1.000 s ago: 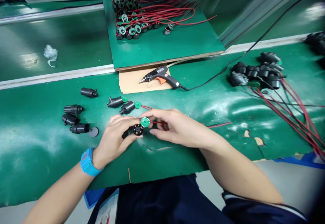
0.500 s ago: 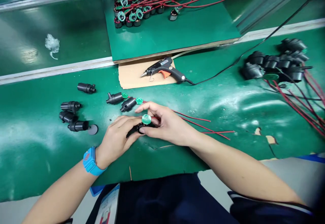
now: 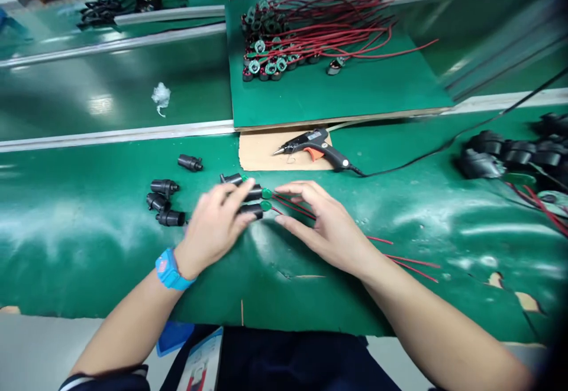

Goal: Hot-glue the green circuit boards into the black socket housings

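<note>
Three black cylindrical housings lie side by side on the bench, the nearest black housing (image 3: 252, 210) by my left thumb. My left hand (image 3: 213, 222) is spread over their left ends, its fingers apart; it partly hides the housings, and whether the thumb presses on the nearest one is unclear. A round green circuit board (image 3: 265, 206) sits at that housing's right end, with another green board (image 3: 266, 193) just behind it. Red wires (image 3: 293, 204) run from the boards under my right hand (image 3: 326, 225), which is open, thumb and fingers apart around the wires.
Several loose black housings (image 3: 165, 187) lie to the left. A glue gun (image 3: 317, 145) rests on cardboard (image 3: 255, 154) behind my hands. Many small motors with red wires (image 3: 337, 42) fill a raised green board (image 3: 306, 104). Black assemblies (image 3: 519, 154) are piled at right.
The housing with its green board, held between both hands before, now lies on the bench beside two others. My hands have spread apart, and the view has shifted.
</note>
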{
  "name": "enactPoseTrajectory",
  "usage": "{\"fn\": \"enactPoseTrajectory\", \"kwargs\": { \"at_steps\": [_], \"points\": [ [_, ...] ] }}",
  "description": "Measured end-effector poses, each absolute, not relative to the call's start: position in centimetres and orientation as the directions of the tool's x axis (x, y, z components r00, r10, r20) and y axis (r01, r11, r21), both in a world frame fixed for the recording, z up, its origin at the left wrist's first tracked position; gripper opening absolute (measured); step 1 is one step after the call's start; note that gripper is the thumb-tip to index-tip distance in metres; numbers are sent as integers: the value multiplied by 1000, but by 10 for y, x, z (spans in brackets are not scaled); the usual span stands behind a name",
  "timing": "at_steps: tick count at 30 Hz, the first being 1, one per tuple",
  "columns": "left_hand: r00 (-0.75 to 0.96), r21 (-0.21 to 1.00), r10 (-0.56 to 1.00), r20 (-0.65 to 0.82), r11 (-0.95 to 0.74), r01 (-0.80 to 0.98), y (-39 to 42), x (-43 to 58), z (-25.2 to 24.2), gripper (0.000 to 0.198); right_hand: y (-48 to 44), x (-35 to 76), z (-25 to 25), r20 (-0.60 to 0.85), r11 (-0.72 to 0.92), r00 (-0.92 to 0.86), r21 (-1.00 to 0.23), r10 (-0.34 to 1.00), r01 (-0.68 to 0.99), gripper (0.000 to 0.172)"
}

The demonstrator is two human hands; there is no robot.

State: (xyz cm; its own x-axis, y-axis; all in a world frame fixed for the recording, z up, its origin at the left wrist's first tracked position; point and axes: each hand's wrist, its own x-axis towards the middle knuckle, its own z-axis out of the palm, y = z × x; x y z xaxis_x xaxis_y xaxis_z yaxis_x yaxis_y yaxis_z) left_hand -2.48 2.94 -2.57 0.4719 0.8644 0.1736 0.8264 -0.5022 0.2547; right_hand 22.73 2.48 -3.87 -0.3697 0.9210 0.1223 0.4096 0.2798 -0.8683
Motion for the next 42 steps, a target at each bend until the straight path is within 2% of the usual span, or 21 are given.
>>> {"fn": "enactPoseTrajectory", "kwargs": {
  "at_steps": [3, 5, 7, 10, 13, 15, 17, 18, 20, 21, 23, 25, 27, 28, 32, 34, 36, 39, 42],
  "points": [
    [241, 40, 930, 276, -262, 964, 52, -53, -10, 50, 40, 242, -26, 217, 349, -311, -808, 925, 474, 20],
    [183, -134, 957, 226, -155, 979, 66, -68, -3, 54, 64, 256, -18, 287, 387, -261, -727, 922, 567, 14],
    [185, -254, 969, 163, -140, 957, 76, -77, 1, 57, 100, 274, -15, 355, 388, -202, -598, 913, 702, 13],
    [202, -300, 971, 130, -155, 941, 82, -78, -2, 53, 164, 300, -17, 365, 253, -90, -428, 926, 867, 16],
    [202, -274, 977, 69, -176, 946, 81, -76, -10, 45, 222, 319, -24, 360, 146, -32, -295, 932, 944, 33],
    [208, -228, 978, 28, -196, 954, 80, -76, -15, 37, 248, 326, -27, 359, 124, -30, -239, 933, 963, 38],
    [195, -110, 980, 43, -190, 976, 78, -76, -16, 30, 264, 329, -27, 353, 124, -43, -210, 934, 970, 36],
    [165, -9, 983, 79, -165, 986, 77, -76, -15, 27, 269, 330, -27, 352, 135, -58, -199, 934, 971, 33],
    [56, 291, 985, 165, -103, 951, 70, -72, -9, 31, 274, 330, -26, 355, 176, -103, -181, 929, 968, 30],
    [-10, 473, 983, 182, -78, 878, 66, -69, -5, 38, 274, 328, -25, 359, 200, -127, -173, 925, 964, 30],
    [-104, 799, 986, 133, -44, 600, 56, -58, 2, 48, 271, 322, -23, 364, 266, -191, -167, 911, 949, 30],
    [-105, 968, 994, 28, -1, 252, 47, -45, 6, 44, 266, 311, -19, 345, 352, -279, -171, 896, 920, 32],
    [-52, 998, 997, -51, 52, 20, 38, -35, 4, 40, 261, 298, -15, 303, 434, -370, -182, 878, 882, 33],
    [-21, 997, 997, -70, 69, -24, 35, -31, 1, 40, 260, 291, -13, 277, 465, -406, -192, 871, 865, 32],
    [47, 995, 997, -54, 50, 92, 27, -27, -14, 37, 266, 269, -8, 190, 497, -462, -239, 866, 834, 26],
    [70, 988, 998, -4, -7, 155, 26, -28, -16, 29, 272, 259, -5, 158, 473, -446, -260, 881, 842, 17],
    [110, 982, 992, 59, -78, 175, 27, -29, -15, 27, 272, 248, 3, 147, 416, -390, -262, 909, 871, 14],
    [180, 970, 973, 143, -174, 169, 28, -30, -11, 33, 243, 239, 29, 216, 350, -308, -197, 927, 916, 15],
    [235, 970, 959, 155, -193, 146, 27, -30, -10, 34, 171, 247, 63, 356, 401, -353, -68, 865, 914, 22]
  ]
}}
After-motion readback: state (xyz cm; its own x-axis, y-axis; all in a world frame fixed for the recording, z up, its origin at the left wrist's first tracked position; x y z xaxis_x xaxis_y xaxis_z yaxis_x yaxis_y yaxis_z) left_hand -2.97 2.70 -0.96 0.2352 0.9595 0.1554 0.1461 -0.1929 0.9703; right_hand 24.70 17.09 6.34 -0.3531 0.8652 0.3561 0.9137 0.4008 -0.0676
